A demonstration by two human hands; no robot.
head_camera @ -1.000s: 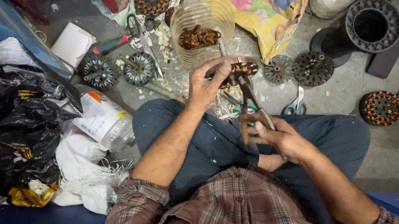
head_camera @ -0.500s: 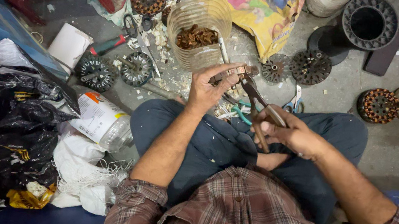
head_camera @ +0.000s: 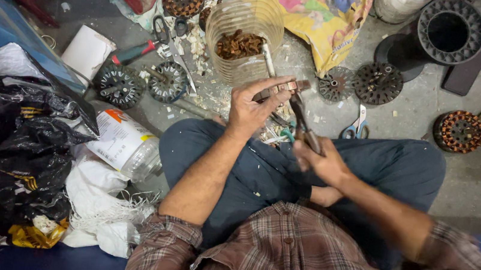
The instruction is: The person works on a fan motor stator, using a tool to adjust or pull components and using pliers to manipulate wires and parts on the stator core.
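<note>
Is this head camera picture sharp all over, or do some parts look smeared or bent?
Head view: the right hand and its pliers are motion-blurred, while the left hand and the small metal part it holds look sharper; the plaid shirt at the bottom is soft; lighting is even, with soft shadows and no strong glare.

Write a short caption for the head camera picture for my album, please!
Left hand holds a small motor part while right hand works pliers on it.
</note>
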